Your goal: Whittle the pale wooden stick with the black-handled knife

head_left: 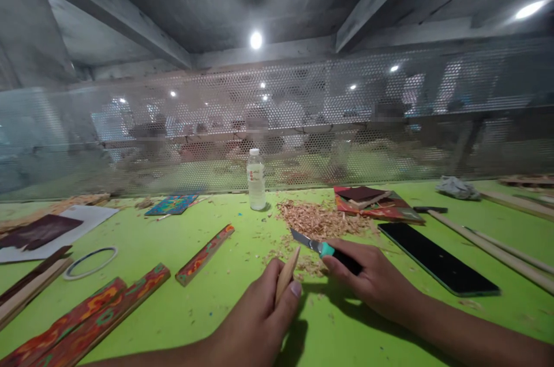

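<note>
My left hand (264, 312) is closed around a wooden stick (286, 277), whose tapered tip points up and away from me. To its right, my right hand (367, 274) grips a utility knife (326, 248) with a black and teal handle. The blade reaches out to the left, just above the stick's tip and apart from it. Beyond both hands lies a heap of wood shavings (320, 218), with loose curls scattered under the knife. The stick's lower end is hidden inside my left hand.
A water bottle (256, 182) stands near the perforated screen (208, 148). A phone (437, 257) lies at right, beside long wooden sticks (493, 246). Painted wooden strips (99, 321), a white ring (90, 263) and dark sandpaper (41, 230) are at left. Sandpaper pieces (363, 194) sit behind the shavings.
</note>
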A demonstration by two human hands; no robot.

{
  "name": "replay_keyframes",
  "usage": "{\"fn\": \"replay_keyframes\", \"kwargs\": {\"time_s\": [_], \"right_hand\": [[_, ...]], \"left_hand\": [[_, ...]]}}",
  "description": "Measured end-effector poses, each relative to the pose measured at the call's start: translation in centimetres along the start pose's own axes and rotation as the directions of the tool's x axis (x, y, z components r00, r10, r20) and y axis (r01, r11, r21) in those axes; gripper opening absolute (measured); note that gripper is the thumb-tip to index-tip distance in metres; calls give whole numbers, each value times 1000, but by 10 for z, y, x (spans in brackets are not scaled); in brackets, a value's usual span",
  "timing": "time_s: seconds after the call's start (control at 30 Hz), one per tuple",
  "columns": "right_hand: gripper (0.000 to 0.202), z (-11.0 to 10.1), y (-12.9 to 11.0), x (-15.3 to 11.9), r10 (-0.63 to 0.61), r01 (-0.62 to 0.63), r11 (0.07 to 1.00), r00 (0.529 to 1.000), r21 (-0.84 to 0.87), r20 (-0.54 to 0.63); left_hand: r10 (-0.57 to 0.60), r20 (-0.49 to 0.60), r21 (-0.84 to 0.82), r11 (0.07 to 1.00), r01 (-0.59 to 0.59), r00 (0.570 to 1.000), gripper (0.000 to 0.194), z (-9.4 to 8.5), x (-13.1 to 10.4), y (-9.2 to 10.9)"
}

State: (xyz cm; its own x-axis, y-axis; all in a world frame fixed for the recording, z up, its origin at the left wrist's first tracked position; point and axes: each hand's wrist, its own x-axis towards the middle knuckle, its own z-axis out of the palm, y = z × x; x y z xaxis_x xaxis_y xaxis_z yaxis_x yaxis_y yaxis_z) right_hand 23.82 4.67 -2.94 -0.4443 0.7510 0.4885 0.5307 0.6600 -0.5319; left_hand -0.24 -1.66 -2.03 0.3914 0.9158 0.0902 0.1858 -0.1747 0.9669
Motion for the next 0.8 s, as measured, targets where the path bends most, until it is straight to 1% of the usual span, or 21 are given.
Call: {"fn": "replay_keyframes", "kwargs": {"time_s": [0.07,0.1,0.2,0.27,0.3,0.37,0.5,0.63,0.7,0.8], "right_hand": [[34,0,0,-1,0,0,1000,1000,3,13],[34,0,0,-1,-2,2,1000,1000,4,21],[34,0,1,-3,-7,7,1000,999,6,44],[34,0,3,-3,-14,13,1000,998,10,57],[34,0,3,-4,-18,17,1000,998,12,62],[34,0,3,-4,-23,22,1000,998,14,63],[34,-1,1,-3,-25,25,1000,999,10,44],[34,-1,0,-2,-38,39,999,999,0,37],[33,-1,0,-1,-49,49,999,998,-5,41],[32,-1,0,-1,-75,76,997,995,-12,65]], "left_hand": [[-93,12,-72,993,94,996,30,-1,2,2],[-146,34,-116,982,149,989,30,-1,3,3],[-276,174,-234,921,312,945,36,-2,6,6],[-303,277,-278,883,378,912,41,-2,8,6],[-298,315,-290,874,391,901,43,-2,9,6],[-275,347,-309,869,386,897,46,-2,9,4],[-245,343,-336,870,362,907,50,-2,10,4],[-257,352,-337,862,378,900,54,-3,10,7],[-262,346,-326,867,377,901,57,-2,10,8],[-248,285,-312,889,335,926,55,0,11,6]]}}
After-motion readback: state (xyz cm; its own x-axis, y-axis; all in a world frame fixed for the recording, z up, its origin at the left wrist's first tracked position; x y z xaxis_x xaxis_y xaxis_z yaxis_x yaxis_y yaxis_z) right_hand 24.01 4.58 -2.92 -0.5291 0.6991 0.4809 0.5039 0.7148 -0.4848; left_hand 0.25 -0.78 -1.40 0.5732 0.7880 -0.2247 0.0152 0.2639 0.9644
